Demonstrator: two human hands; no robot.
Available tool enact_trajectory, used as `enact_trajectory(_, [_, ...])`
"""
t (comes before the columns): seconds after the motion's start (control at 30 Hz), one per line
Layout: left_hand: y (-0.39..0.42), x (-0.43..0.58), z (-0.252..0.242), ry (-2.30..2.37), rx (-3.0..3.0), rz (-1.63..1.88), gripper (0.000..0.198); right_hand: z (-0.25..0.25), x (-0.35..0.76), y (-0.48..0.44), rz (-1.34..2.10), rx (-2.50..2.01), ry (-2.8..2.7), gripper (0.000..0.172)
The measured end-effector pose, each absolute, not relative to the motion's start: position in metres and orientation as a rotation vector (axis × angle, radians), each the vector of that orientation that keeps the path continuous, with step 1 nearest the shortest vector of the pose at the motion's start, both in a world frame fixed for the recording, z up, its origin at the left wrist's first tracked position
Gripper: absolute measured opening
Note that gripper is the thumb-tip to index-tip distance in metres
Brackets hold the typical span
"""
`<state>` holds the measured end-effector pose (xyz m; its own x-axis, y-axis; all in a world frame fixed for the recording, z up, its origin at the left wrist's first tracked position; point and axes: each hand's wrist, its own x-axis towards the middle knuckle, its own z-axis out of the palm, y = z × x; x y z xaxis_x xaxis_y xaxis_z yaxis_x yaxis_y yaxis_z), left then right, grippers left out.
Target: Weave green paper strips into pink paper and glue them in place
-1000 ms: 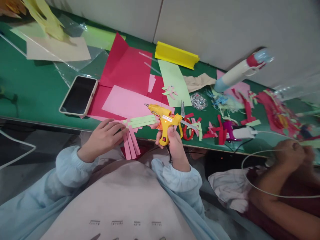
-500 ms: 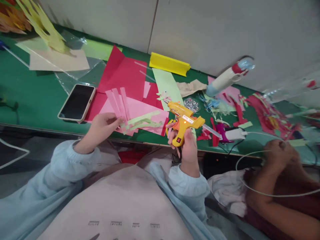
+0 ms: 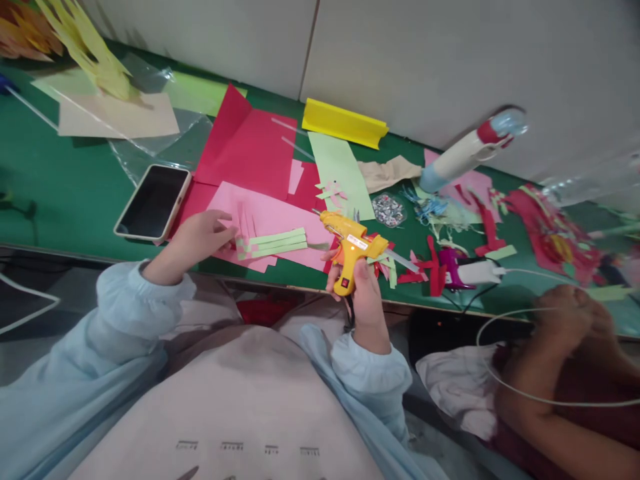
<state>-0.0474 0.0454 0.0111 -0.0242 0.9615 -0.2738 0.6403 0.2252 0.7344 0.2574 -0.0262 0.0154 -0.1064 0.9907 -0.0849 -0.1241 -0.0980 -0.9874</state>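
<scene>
My right hand (image 3: 364,290) is wrapped round the grip of a yellow hot glue gun (image 3: 353,250). Its nozzle points left over the pink paper, and a clear glue stick (image 3: 403,260) juts from the back. Flat on the pink sheet (image 3: 280,210) lies a small weave of pink and light green paper strips (image 3: 277,241). My left hand (image 3: 197,240) is at the weave's left edge, thumb and forefinger slightly apart; whether its fingertips touch the strips is hard to see.
A phone (image 3: 154,202) lies left of a red sheet (image 3: 255,143). Beyond the gun are a tray of small beads (image 3: 389,210) and a white bottle (image 3: 463,160). Right of it stand red paper scraps (image 3: 437,267) and a purple gadget (image 3: 455,269). Another person's hands (image 3: 570,313) rest at the table edge.
The glue gun has moved slightly left and down in my right hand. The strips, raised and bunched before, now lie flatter and straighter. My left hand has shifted a little left, its fingers loosened.
</scene>
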Motion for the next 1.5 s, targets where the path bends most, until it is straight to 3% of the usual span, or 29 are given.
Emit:
enact_trajectory(0.07, [0.038,-0.049,0.017,1.934,1.652,0.513,0.053,0.012,0.252,-0.023,1.452,-1.133,-1.147,0.052])
enact_trajectory(0.27, [0.004,-0.042,0.019,2.119,2.118,0.427,0.034,0.004,0.234,-0.010,1.581,-1.172,-1.259,0.060])
enact_trajectory(0.57, [-0.032,-0.013,-0.013,1.567,2.734,0.727,0.024,0.002,0.218,0.020,1.609,-1.200,-1.433,0.062])
enact_trajectory(1.07, [-0.027,-0.021,-0.019,1.591,2.763,0.810,0.015,0.000,0.211,0.042,1.467,-1.423,-1.731,0.054])
enact_trajectory(1.5, [-0.012,-0.039,-0.025,1.728,2.784,0.695,0.019,0.018,0.220,0.019,1.487,-1.418,-1.820,0.056])
